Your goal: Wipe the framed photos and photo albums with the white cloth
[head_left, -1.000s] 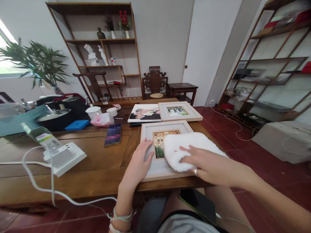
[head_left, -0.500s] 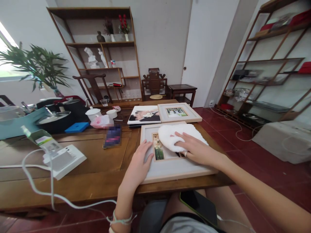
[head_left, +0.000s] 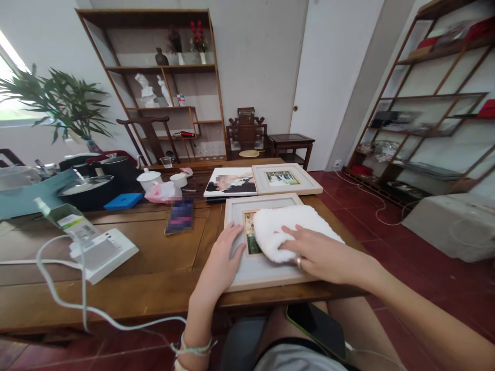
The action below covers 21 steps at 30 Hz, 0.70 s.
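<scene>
A light wooden picture frame [head_left: 266,284] lies flat near the table's front edge, with a pale mat around a small photo [head_left: 252,239]. My left hand [head_left: 224,255] rests on its left side, fingers stretched out and holding nothing. On the right half of the frame, my right hand [head_left: 309,253] presses a fluffy white cloth [head_left: 280,224] against the surface, fingers bent into the pile. The cloth covers much of the photo and the frame's right part; my right thumb is hard to make out.
Behind lie a second framed photo [head_left: 309,186] and a white-edged picture [head_left: 224,191]. To the left are a patterned booklet [head_left: 180,215], an opened white box [head_left: 112,263], a white cable [head_left: 112,324], and pots [head_left: 87,193]. A phone [head_left: 317,330] lies on my lap.
My right hand has slid the white cloth down toward me and slightly right over the frame. The left hand has stayed in place.
</scene>
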Tool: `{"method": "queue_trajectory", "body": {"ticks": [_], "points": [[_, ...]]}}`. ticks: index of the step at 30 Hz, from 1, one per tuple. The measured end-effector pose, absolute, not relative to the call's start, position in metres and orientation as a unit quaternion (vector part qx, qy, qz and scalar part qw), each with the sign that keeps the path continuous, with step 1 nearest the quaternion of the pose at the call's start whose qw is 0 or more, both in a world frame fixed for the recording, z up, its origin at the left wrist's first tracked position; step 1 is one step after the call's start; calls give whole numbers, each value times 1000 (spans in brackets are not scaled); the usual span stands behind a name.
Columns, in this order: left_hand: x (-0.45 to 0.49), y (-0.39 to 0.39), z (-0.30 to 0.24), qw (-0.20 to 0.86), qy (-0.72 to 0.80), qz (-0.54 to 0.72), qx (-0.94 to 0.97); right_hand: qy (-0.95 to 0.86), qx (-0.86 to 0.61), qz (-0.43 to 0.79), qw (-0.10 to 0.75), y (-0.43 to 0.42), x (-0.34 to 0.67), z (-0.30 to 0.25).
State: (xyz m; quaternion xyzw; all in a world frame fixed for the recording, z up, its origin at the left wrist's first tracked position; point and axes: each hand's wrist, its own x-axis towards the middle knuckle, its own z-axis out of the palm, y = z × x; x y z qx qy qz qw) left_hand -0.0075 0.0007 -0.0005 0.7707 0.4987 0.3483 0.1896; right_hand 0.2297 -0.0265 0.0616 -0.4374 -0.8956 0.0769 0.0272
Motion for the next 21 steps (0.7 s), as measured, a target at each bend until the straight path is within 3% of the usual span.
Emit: {"method": "queue_trajectory", "body": {"ticks": [4,9,21], "points": [[-8,1,-2,186,500,349,770,-887,-435,154,-1,-65,231,80],[-8,2,-2,187,496,349,773,-887,-422,184,25,-71,230,76],[-8,0,1,194,499,350,769,-882,-457,-76,83,56,238,35]]}}
